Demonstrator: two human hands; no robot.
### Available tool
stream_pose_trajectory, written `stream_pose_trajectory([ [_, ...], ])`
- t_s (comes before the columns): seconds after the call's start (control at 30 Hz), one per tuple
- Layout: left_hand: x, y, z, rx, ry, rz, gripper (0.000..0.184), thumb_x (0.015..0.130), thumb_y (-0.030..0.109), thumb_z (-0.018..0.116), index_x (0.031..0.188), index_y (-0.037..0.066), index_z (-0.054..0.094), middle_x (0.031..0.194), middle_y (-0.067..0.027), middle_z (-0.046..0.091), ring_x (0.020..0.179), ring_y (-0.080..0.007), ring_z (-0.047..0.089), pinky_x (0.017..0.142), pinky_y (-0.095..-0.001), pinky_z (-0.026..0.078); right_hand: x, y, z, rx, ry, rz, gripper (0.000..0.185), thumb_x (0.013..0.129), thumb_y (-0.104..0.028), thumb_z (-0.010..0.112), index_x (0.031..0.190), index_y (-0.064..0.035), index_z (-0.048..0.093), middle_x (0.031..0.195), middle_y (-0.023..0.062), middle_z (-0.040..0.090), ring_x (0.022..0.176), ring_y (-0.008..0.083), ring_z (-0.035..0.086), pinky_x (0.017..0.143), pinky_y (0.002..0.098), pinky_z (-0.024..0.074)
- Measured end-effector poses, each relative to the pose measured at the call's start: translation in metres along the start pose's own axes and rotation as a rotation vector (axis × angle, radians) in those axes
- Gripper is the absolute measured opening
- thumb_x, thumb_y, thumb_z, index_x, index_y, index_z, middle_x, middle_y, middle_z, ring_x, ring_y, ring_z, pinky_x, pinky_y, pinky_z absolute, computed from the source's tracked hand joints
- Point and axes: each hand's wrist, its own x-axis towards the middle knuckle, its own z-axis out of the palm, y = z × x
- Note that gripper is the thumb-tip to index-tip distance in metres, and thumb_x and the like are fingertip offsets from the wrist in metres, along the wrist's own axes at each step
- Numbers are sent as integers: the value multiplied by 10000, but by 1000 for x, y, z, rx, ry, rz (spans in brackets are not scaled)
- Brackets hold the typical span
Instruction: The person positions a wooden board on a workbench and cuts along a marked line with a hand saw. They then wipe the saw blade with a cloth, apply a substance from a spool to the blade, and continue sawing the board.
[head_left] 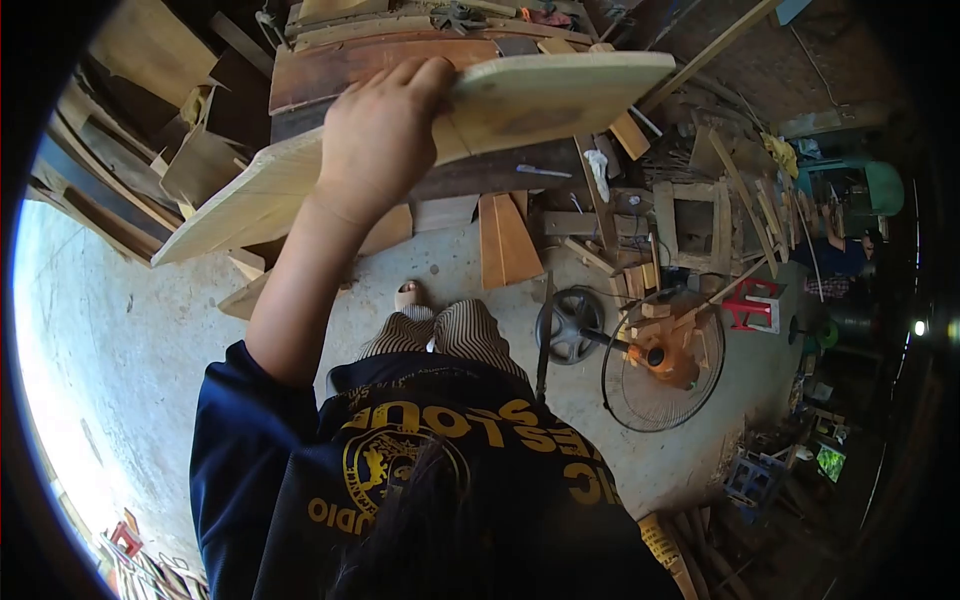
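My left hand (pixel 385 130) is raised at the upper middle, its fingers closed over the edge of a long pale wooden board (pixel 550 95). The board runs from the left up to the upper right and looks bent by the lens. Behind it, a workbench (pixel 350 75) carries reddish-brown planks. My fingertips are hidden by the hand itself. My right hand is out of view.
A floor fan (pixel 665 360) with a round wire guard stands at the right. Brown wood pieces (pixel 508 240) lean below the bench, and more boards (pixel 120 150) stack at the left. A red stool (pixel 752 305) and a person (pixel 845 255) are farther right.
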Motion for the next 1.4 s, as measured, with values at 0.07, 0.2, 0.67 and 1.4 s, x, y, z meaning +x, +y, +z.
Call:
stream_pose_trajectory([
  [0.07,19,2,2,-27,-59,-14,228,793,116,602,1011,106,537,933,-76,623,848,-305,607,703,-398,480,16,-5,0,21,2,10,135,864,-120,512,929,-35,592,611,53,545,460,145,500,429,297,396],
  [0.2,61,13,0,38,-133,5,233,778,45,570,995,125,537,932,-47,629,893,-238,624,746,-350,486,44,-20,-2,68,-3,30,137,864,-124,514,932,-35,594,613,52,546,463,143,501,431,296,395],
  [0.67,97,-3,186,149,-387,-20,259,763,65,568,1013,131,549,995,-47,605,961,-220,598,846,-352,428,162,-131,-41,288,-29,81,145,867,-137,524,941,-35,598,620,49,547,475,137,503,437,295,394],
  [1.4,149,-73,195,265,-721,-316,284,774,301,665,983,141,557,856,-97,658,811,-312,639,667,-441,489,170,-67,-29,522,-101,420,160,872,-157,540,954,-35,605,631,44,549,493,127,506,447,292,393],
])
